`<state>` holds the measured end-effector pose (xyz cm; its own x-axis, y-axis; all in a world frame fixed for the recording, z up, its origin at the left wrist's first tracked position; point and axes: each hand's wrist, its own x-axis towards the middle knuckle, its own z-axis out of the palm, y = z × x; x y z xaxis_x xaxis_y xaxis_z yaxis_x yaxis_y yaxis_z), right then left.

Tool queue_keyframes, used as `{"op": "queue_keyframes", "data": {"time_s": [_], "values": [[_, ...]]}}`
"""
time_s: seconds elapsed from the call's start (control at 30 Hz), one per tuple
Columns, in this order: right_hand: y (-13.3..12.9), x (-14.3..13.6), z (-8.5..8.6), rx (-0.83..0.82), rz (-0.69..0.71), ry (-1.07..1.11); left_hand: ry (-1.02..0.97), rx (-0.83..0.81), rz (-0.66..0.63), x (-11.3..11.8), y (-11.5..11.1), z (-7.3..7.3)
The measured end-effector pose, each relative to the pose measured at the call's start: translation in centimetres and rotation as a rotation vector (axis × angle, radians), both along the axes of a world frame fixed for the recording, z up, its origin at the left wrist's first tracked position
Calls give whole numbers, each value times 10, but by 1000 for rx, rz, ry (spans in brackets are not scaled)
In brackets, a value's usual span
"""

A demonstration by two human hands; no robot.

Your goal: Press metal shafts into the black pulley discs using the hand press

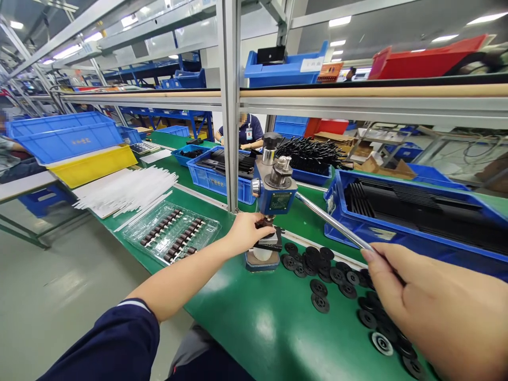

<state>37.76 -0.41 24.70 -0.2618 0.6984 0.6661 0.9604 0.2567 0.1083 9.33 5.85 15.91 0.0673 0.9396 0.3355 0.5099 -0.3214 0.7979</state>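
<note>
- Centrally, in the head view, a small blue hand press (pixel 273 196) stands on the green bench (pixel 254 328), its base at the table's near edge.
- Left hand (pixel 246 231), at about 9 o'clock of the press base, reaches under the ram; its fingers curl around a small dark part there, though the grasp itself is partly hidden.
- Right hand (pixel 428 312), at 4 o'clock of the press, is clenched around the end of the steel lever (pixel 333 222).
- Black round discs (pixel 337 275) lie scattered from the press base toward 4 o'clock, beneath the lever.
- Clear tray of small dark cylinders (pixel 170 233) sits at 9 o'clock; blue bins (pixel 413 222) stand behind.
</note>
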Motion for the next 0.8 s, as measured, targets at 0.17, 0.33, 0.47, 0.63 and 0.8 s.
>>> {"op": "queue_keyframes", "data": {"time_s": [0.17, 0.33, 0.47, 0.63, 0.8], "values": [[-9, -4, -3, 50, 48, -232, 11, -13, 7, 0, 0, -1], [-17, -11, -9, 110, 22, -274, 24, -3, 9, 0, -1, 1], [-20, -15, -9, 82, 82, -292, 28, -16, 16, 0, 0, 0], [-23, -19, -16, 173, 27, -269, 41, 16, 25, 0, 0, -2], [-23, -17, -24, 137, 22, -250, 33, 2, 20, 0, -1, -1]]}}
